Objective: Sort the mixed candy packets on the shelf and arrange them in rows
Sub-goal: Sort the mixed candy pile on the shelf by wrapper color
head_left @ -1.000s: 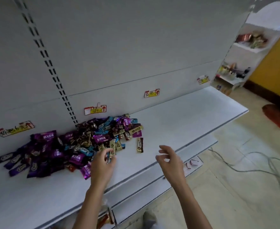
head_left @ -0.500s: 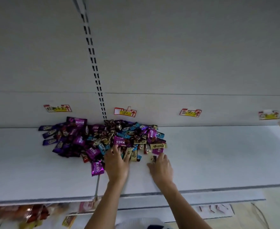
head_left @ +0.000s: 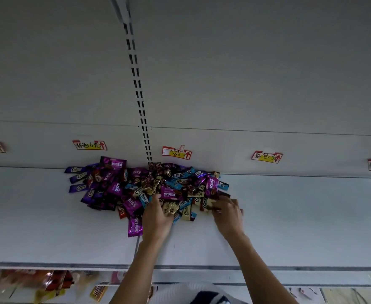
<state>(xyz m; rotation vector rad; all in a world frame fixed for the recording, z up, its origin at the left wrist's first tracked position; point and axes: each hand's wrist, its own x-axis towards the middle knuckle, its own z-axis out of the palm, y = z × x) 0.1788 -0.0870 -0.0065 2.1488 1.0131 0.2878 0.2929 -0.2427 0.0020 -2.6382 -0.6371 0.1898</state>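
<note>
Candy packets (head_left: pixel 147 189) lie heaped at the shelf (head_left: pixel 300 216) back, straight ahead of both hands. Left hand (head_left: pixel 157 218) curls fingers round gold packets (head_left: pixel 171 208) at the near edge; blurred right hand (head_left: pixel 228 213), at the right fringe, shows no clear grip.

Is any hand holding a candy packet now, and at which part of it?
Cannot tell: left hand and right hand touch the candy pile, any grip hidden or blurred.
</note>
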